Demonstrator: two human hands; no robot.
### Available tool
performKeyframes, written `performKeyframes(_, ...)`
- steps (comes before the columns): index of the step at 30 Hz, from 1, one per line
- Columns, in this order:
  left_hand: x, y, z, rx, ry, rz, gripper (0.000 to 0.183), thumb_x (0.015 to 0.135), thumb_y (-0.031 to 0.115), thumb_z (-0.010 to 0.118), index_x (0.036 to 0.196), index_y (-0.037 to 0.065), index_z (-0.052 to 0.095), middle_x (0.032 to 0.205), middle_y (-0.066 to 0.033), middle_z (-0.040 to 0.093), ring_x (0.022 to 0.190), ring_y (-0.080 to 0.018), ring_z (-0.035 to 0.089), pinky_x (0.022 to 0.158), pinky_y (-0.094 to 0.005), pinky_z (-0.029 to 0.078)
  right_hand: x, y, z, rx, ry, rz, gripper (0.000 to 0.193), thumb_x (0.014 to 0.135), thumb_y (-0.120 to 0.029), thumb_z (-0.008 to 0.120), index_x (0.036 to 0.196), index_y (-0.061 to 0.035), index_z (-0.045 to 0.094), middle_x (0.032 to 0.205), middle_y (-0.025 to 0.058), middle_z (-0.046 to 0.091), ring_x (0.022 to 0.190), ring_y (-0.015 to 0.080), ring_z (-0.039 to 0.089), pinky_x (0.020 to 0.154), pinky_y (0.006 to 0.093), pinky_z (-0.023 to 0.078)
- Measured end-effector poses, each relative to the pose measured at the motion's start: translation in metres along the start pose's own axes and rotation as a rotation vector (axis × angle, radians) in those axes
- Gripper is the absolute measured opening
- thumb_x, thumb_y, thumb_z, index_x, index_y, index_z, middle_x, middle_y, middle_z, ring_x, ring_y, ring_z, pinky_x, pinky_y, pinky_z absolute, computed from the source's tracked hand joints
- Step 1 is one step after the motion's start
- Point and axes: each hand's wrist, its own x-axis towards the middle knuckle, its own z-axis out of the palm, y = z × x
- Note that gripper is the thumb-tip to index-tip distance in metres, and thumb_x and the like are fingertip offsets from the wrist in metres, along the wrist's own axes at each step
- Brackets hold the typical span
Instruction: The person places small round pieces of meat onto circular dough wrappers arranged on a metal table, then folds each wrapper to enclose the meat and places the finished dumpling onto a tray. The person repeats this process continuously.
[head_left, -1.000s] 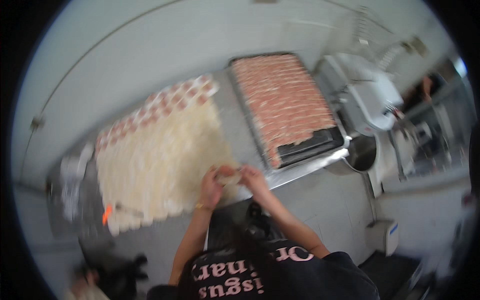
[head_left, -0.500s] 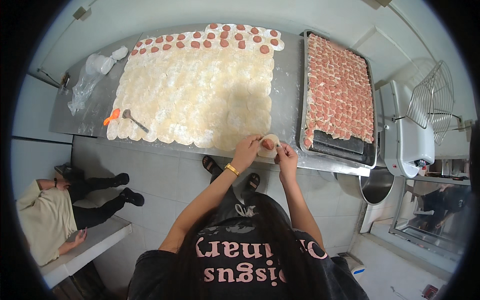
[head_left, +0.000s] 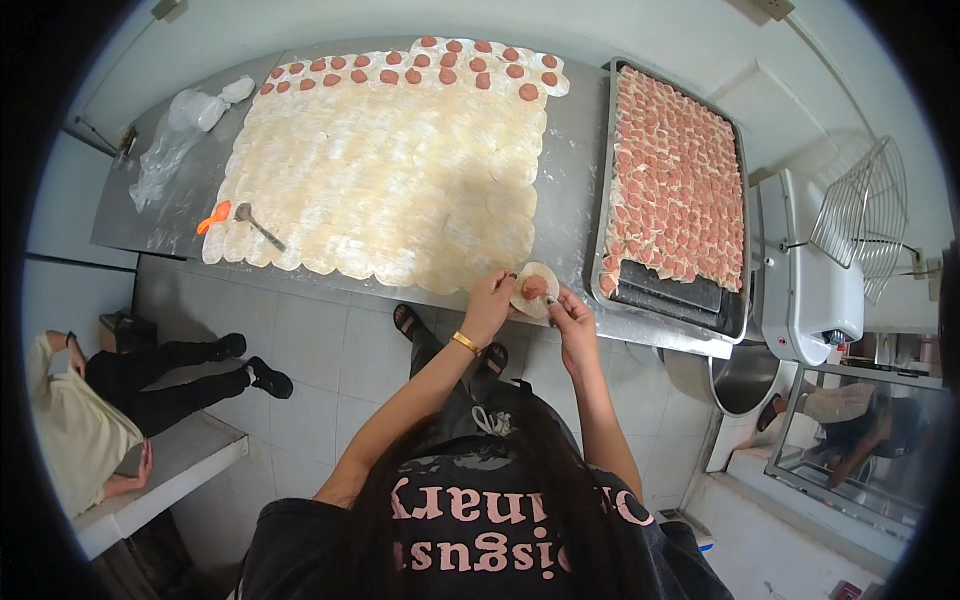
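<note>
A round dough wrapper (head_left: pixel 543 271) with a lump of pinkish meat filling (head_left: pixel 535 287) on it is held up at the table's front edge. My left hand (head_left: pixel 490 305) pinches its left rim. The fingers of my right hand (head_left: pixel 572 322) are closed on its lower right rim. Just beyond lies a broad layer of overlapping floured wrappers (head_left: pixel 380 180), its far rows topped with meat lumps (head_left: pixel 448 76). To the right, a metal tray (head_left: pixel 604 190) holds many close-packed dumplings (head_left: pixel 675 170) showing pink filling; its near part shows dark bare metal.
A spoon (head_left: pixel 260 227) and an orange utensil (head_left: pixel 214 217) lie on the wrappers' near left corner. A clear plastic bag (head_left: pixel 170 150) rests at the far left. Right of the tray stands a white machine with a wire guard (head_left: pixel 870 220). A seated person (head_left: pixel 90 425) is at the left.
The view has shifted slightly. My right fingers have moved a little along the wrapper's rim, and the wrapper is tilted differently. The seated person's arm and legs have moved.
</note>
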Motion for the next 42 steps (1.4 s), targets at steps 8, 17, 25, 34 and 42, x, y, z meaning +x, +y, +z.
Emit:
performKeyframes(8,-0.008,-0.001,0.003,0.587,0.034,0.394,0.021,0.089,0.011,0.053,0.103,-0.001,0.061,0.084,-0.0134,0.065,0.077,-0.0215,0.064,0.069,-0.0307,0.05,0.012,0.015,-0.01,-0.196,0.155,-0.036,0.029,0.088,0.002,0.049,0.115,0.002,0.058,0.099,0.0065,0.064,0.084,0.0116,0.061,0.071,0.0236,0.048)
performKeyframes(17,-0.003,-0.01,0.004,0.235,-0.087,0.227,0.023,0.087,-0.001,0.053,0.11,-0.001,0.058,0.101,-0.008,0.063,0.087,-0.0125,0.062,0.07,-0.0229,0.054,0.006,0.02,-0.011,0.021,0.098,-0.06,0.03,0.082,0.008,0.054,0.112,0.0041,0.058,0.095,0.0074,0.066,0.088,0.0133,0.062,0.078,0.0241,0.048)
performKeyframes(25,-0.004,-0.003,-0.004,0.184,-0.114,0.131,0.016,0.087,0.001,0.057,0.103,-0.001,0.057,0.105,-0.0082,0.062,0.086,-0.0097,0.06,0.067,-0.0224,0.052,0.0,0.0,-0.006,0.27,0.084,-0.007,0.02,0.084,0.004,0.058,0.104,0.0028,0.06,0.095,0.0063,0.066,0.088,0.0117,0.061,0.079,0.0244,0.047)
performKeyframes(34,-0.019,0.003,0.007,-0.188,-0.181,0.267,0.016,0.083,-0.003,0.061,0.096,-0.003,0.052,0.11,-0.0114,0.058,0.094,-0.0156,0.061,0.076,-0.0264,0.053,0.001,0.003,-0.014,-0.144,0.07,-0.093,0.03,0.078,0.008,0.059,0.107,0.0026,0.059,0.092,0.0044,0.065,0.086,0.0114,0.061,0.074,0.0236,0.047)
performKeyframes(42,-0.016,0.004,0.003,0.283,-0.102,0.372,0.016,0.078,-0.001,0.067,0.093,-0.001,0.06,0.097,-0.0092,0.064,0.092,-0.0169,0.063,0.074,-0.0279,0.052,0.007,0.005,-0.025,-0.293,-0.009,-0.187,0.042,0.072,0.012,0.06,0.111,-0.0001,0.058,0.099,0.0067,0.063,0.086,0.0126,0.062,0.078,0.026,0.051)
